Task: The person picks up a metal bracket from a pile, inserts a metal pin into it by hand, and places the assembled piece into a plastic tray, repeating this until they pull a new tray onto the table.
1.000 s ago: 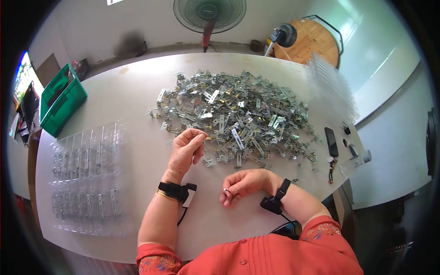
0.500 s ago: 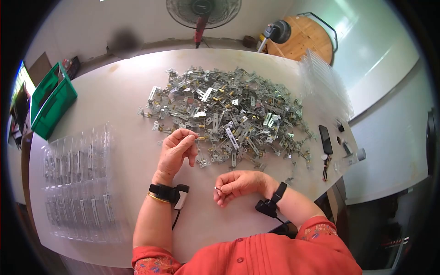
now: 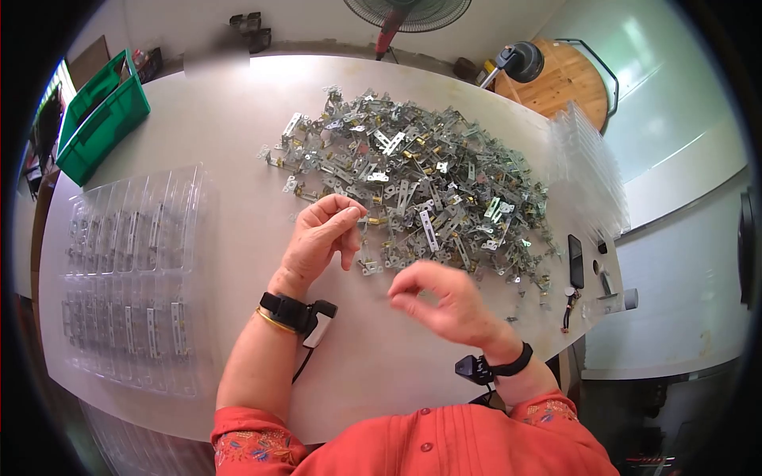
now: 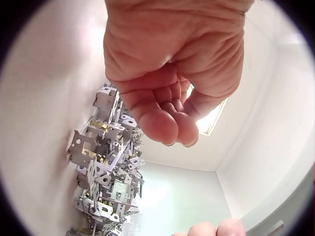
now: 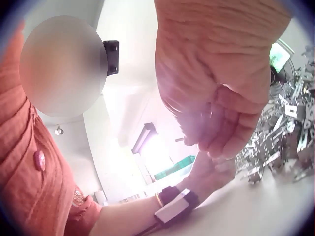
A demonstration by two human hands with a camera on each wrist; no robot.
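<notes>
Clear compartmented trays [image 3: 173,181] at left hold slotted metal fittings [image 3: 152,332] in rows; contents of the green crate [image 3: 111,143] are hard to make out. A loose pile [image 3: 432,190] of fittings lies beside the left hand [image 3: 321,239], thumb and index fingertip drawn together. The right hand [image 3: 448,305], fingers bent, is blurred; whether either pinches anything cannot be told. The fan [image 3: 389,32] is cut off above.

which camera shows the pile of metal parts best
The head view: it shows the pile of metal parts almost whole, from above. The left wrist view has only part, low and close; the right wrist view has part, cut off by its right edge.
</notes>
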